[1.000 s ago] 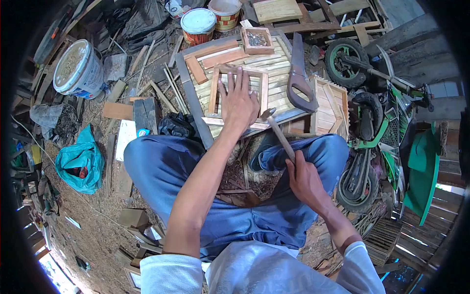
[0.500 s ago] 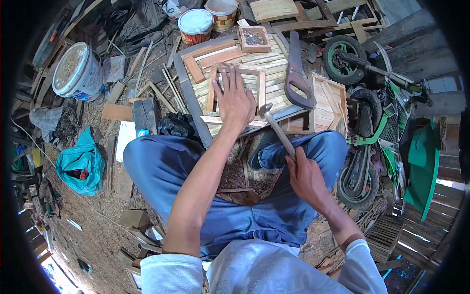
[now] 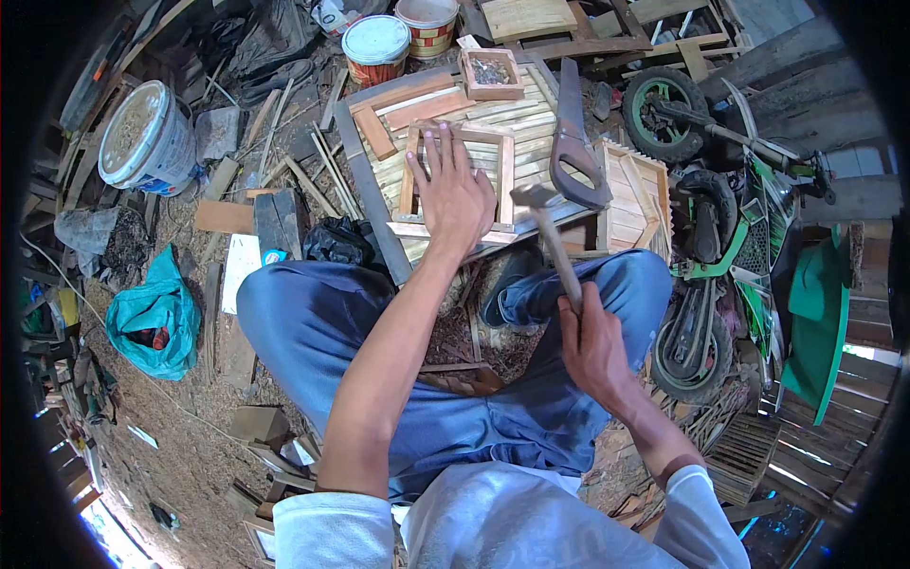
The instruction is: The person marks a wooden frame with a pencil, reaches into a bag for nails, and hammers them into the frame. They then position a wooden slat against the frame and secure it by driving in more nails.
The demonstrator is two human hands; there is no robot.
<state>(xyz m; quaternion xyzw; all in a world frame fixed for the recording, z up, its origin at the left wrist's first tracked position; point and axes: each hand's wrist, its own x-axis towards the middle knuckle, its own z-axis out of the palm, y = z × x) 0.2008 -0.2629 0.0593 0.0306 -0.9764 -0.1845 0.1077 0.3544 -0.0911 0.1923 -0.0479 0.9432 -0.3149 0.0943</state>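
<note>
My left hand (image 3: 453, 201) lies with fingers spread across a small rectangular wooden frame (image 3: 507, 175), pressing on its left part. Beneath the frame is a panel of light slats (image 3: 533, 133) with a dark border. In my right hand (image 3: 595, 346) is a hammer (image 3: 559, 251), gripped by its wooden handle. Its metal head is raised just right of the frame's lower right corner, apart from it. A handsaw (image 3: 578, 161) rests on the panel's right side, and a small wooden box (image 3: 495, 92) of what look like nails sits at the far edge.
Short wood pieces (image 3: 375, 133) lie on the panel's left. To its right is a slatted wooden piece with a pointed end (image 3: 630, 209). Paint buckets (image 3: 377, 49) stand behind, a white bucket (image 3: 161, 152) at left. A small green motorbike (image 3: 725, 247) leans at right; sawdust and scraps cover the floor.
The hammer head has lifted away from the frame's corner and shifted slightly right, its handle now more upright. My right hand moved a little right; my left hand stayed on the frame.
</note>
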